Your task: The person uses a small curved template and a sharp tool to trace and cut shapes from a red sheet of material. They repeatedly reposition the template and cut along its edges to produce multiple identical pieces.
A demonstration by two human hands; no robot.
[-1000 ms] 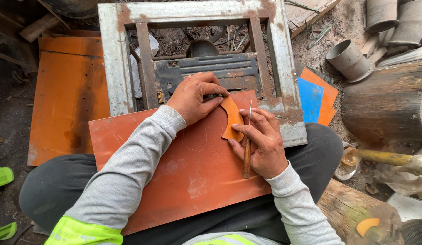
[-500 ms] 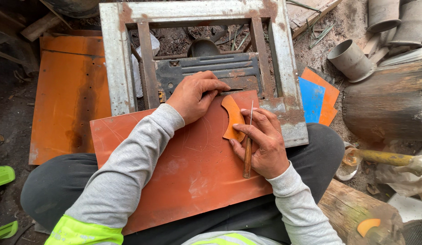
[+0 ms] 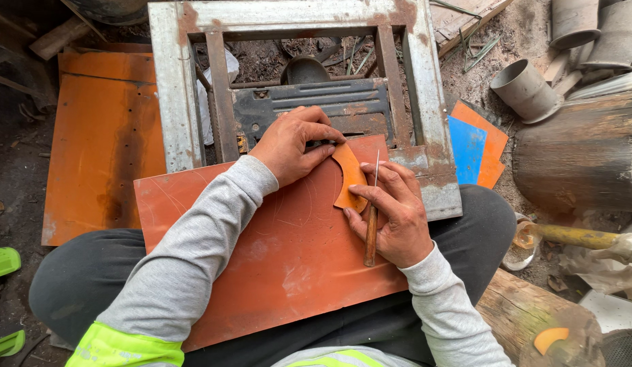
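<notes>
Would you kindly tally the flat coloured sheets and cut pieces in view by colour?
Orange sheets: 3 — one on the lap, one on the ground, one beside the frame.
Orange curved pieces: 2.
Blue sheet: 1.
Total: 6
</notes>
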